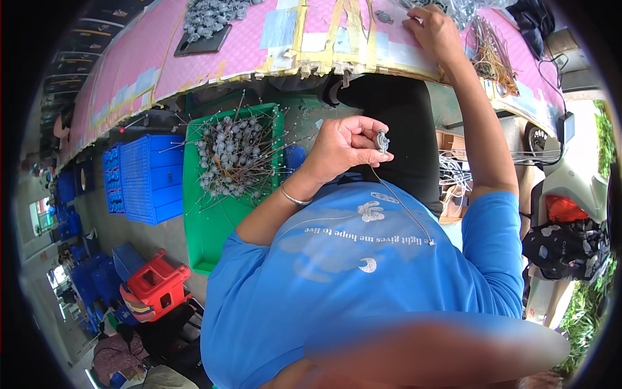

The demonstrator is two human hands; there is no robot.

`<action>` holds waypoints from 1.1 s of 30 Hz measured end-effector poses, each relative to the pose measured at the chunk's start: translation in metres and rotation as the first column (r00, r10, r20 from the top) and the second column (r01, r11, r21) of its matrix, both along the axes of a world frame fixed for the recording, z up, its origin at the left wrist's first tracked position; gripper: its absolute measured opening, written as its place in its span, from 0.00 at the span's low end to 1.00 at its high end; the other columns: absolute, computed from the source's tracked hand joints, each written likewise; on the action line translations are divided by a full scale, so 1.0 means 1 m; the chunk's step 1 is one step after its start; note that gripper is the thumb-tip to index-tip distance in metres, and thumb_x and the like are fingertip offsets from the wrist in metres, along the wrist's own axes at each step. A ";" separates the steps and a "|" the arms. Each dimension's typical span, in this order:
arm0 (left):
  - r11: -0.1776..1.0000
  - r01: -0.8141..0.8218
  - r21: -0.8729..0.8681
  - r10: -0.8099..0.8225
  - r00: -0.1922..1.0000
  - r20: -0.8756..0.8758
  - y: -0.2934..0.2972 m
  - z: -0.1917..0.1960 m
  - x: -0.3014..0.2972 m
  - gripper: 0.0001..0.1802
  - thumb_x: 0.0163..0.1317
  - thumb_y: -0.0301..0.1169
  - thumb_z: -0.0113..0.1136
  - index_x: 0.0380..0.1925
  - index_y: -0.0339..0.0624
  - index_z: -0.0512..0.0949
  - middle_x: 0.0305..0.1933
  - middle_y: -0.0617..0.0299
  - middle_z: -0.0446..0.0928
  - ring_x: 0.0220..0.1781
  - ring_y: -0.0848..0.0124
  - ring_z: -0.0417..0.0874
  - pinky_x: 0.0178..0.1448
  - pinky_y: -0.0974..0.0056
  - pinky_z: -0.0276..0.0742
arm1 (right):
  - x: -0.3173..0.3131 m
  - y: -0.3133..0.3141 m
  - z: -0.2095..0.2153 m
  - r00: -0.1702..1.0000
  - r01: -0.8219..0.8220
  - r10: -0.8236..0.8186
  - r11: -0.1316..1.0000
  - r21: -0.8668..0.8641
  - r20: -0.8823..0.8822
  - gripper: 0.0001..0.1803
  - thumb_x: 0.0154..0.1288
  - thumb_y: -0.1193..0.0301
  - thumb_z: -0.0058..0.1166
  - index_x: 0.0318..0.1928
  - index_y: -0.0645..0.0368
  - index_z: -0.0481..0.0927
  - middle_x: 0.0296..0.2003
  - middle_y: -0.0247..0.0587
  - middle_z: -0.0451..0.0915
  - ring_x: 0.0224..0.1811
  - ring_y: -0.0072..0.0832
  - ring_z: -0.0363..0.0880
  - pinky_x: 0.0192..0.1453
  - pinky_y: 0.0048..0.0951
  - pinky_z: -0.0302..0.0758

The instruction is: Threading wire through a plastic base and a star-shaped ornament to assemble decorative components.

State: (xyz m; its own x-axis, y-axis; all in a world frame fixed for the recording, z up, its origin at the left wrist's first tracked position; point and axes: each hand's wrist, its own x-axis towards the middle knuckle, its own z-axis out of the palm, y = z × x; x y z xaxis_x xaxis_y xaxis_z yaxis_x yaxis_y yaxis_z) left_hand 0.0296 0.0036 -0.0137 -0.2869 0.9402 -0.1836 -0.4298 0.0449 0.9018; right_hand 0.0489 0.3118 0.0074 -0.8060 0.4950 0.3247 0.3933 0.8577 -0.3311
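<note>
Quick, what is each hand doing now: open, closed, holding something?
Left hand: closed, pinching a small grey part with a long wire hanging from it.
Right hand: fingers bent, resting on the pink table; what it holds cannot be told.

Bright daylight, fisheye-bent edges, blurred foreground

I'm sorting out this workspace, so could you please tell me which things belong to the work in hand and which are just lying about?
In use:
left hand pinching a small grey part on a wire
right hand on the pink table
green tray of wired grey parts

Lying about:
blue crate
red stool
</note>
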 end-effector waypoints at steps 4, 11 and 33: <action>1.000 -0.017 0.013 0.017 1.000 -0.001 0.001 -0.007 -0.006 0.21 0.53 0.15 0.69 0.48 0.26 0.76 0.38 0.54 0.82 0.40 0.66 0.88 0.40 0.68 0.87 | 0.010 -0.001 -0.010 0.974 -0.107 0.124 0.989 0.100 -0.189 0.12 0.59 0.70 0.60 0.43 0.57 0.85 0.40 0.52 0.84 0.40 0.47 0.84 0.45 0.38 0.79; 0.976 -0.153 0.152 0.164 0.984 -0.063 0.016 -0.014 -0.023 0.22 0.54 0.14 0.68 0.50 0.26 0.75 0.40 0.51 0.82 0.41 0.60 0.89 0.40 0.67 0.88 | 0.017 -0.013 0.004 0.976 -0.198 0.214 0.942 0.272 -0.029 0.13 0.60 0.70 0.61 0.46 0.56 0.85 0.39 0.46 0.85 0.38 0.44 0.84 0.43 0.35 0.80; 0.902 -0.239 0.360 0.432 0.473 -0.768 0.005 0.007 -0.029 0.24 0.46 0.14 0.71 0.47 0.33 0.80 0.35 0.57 0.86 0.35 0.72 0.89 0.41 0.70 0.86 | 0.077 -0.173 0.004 0.936 -0.314 0.020 0.493 -0.811 -0.350 0.09 0.63 0.82 0.60 0.45 0.64 0.85 0.40 0.35 0.83 0.39 0.20 0.80 0.45 0.21 0.79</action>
State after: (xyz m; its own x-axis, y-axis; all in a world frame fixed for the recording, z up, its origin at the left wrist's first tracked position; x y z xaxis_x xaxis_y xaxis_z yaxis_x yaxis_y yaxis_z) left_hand 0.0010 0.0086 -0.0068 -0.5160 0.7214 0.4618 0.5511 -0.1331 0.8237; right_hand 0.1257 0.1385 0.0119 -0.8593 0.5104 0.0326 0.0473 0.1429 -0.9886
